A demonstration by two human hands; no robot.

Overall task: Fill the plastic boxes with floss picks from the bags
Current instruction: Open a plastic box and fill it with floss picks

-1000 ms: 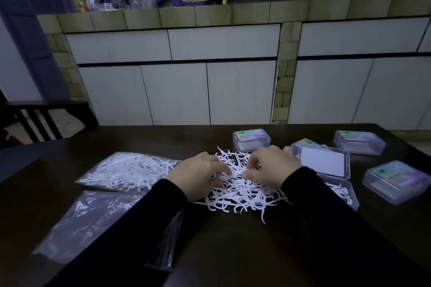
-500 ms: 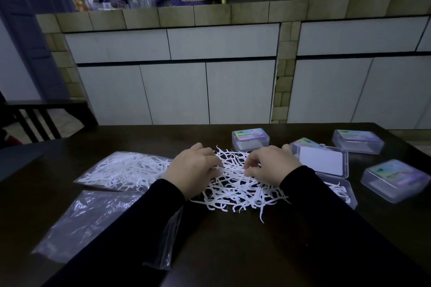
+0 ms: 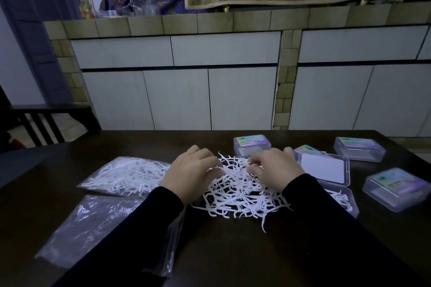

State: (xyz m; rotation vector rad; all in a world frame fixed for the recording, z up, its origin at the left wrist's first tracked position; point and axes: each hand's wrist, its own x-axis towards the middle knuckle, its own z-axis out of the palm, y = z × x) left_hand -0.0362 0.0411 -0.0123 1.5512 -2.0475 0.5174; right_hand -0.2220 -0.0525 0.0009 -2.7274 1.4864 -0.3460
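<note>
A loose heap of white floss picks (image 3: 235, 196) lies on the dark table in front of me. My left hand (image 3: 190, 176) sits on the heap's left edge, its fingers curled into the picks. My right hand (image 3: 274, 171) sits on the right edge, fingertips curled and pinching picks. Right of it an open clear plastic box (image 3: 349, 202) holds a few picks, its lid (image 3: 324, 168) lying flat behind it. A full bag of picks (image 3: 126, 176) lies at the left.
An empty clear bag (image 3: 93, 226) lies near the left front, partly under my left sleeve. Three closed labelled boxes stand at the back (image 3: 251, 144), the far right (image 3: 359, 148) and the right edge (image 3: 396, 189). A tiled counter with cabinets rises behind the table.
Both hands have stayed on the heap, shifting slightly while their fingers work among the picks. The heap has been stirred a little; the bags and boxes lie as before.
</note>
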